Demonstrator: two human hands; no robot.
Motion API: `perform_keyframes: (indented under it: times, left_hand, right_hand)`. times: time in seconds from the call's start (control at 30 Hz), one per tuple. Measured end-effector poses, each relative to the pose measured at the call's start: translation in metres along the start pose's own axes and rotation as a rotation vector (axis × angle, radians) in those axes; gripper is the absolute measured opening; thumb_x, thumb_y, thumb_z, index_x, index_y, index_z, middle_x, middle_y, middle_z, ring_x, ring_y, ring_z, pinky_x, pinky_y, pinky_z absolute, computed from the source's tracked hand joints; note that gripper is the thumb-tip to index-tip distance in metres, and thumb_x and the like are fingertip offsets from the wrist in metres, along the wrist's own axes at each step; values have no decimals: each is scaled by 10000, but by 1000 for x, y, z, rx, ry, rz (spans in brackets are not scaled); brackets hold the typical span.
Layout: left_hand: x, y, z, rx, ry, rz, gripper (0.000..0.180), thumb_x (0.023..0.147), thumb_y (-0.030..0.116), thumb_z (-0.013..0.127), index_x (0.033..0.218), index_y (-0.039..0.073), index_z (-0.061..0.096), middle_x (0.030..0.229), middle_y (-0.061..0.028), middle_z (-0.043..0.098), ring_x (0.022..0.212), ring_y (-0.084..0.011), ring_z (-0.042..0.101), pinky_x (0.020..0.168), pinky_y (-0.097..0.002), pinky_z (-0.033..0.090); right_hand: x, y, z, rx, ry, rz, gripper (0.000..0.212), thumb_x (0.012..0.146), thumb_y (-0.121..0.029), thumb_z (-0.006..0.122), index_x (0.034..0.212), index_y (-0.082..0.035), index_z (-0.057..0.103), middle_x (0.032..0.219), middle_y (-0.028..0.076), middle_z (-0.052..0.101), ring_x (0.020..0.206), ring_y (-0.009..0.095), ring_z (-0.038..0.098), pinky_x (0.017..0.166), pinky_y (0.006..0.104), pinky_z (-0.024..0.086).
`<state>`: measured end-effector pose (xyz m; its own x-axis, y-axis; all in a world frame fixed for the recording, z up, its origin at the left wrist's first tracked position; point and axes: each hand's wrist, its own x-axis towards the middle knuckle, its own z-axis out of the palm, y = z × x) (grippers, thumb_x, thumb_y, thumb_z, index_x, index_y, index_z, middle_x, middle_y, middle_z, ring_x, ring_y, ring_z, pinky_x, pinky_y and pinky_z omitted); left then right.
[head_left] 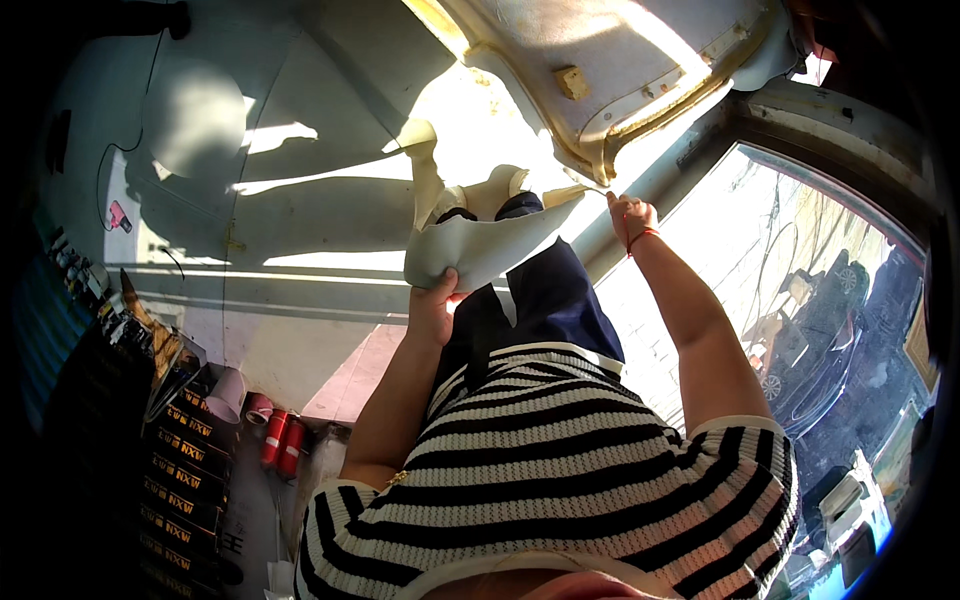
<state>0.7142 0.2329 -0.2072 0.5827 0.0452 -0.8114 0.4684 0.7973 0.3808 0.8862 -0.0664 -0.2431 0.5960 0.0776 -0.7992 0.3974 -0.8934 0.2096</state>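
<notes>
Glass pane (pixel 735 235): bright daylight at right, pale glare.
Floor (pixel 275 345): hard sun streaks, dark shadows, overexposed patch above centre.
Stacked boxes (pixel 185 470): dim, shaded.
Frame rim: black corners, edges bowed by fisheye.

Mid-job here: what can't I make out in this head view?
Head view:
Left grip: most fingers hidden beneath the grey sheet.
Right grip: anything pinched is too small to tell.
Sunlit patch beyond the sheet: detail washed out by glare.
Curved panel: far end cut off by the top edge.
</notes>
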Motion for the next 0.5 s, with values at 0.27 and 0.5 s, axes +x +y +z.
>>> perform_keyframes:
  times: [0.27, 0.5]
  left_hand:
    - [-30, -36, 6, -201, 220, 0, 307, 836, 74, 503, 1129, 35, 421, 1059, -88, 522, 954, -213, 543, 797, -350, 478]
    - [-31, -49, 78, -424, 166, 260, 432, 769, 9, 501, 1186, 1, 389, 1099, -118, 510, 1000, -236, 522, 846, -355, 447]
  right_hand:
    - [16, 18, 5, -53, 43, -238, 407, 918, -300, 231, 987, -45, 540, 967, 125, 586, 872, 278, 576, 743, 372, 455]
    - [36, 37, 1, -83, -34, -457, 335, 894, -200, 271, 962, -20, 546, 894, 136, 609, 830, 274, 596, 717, 366, 474]
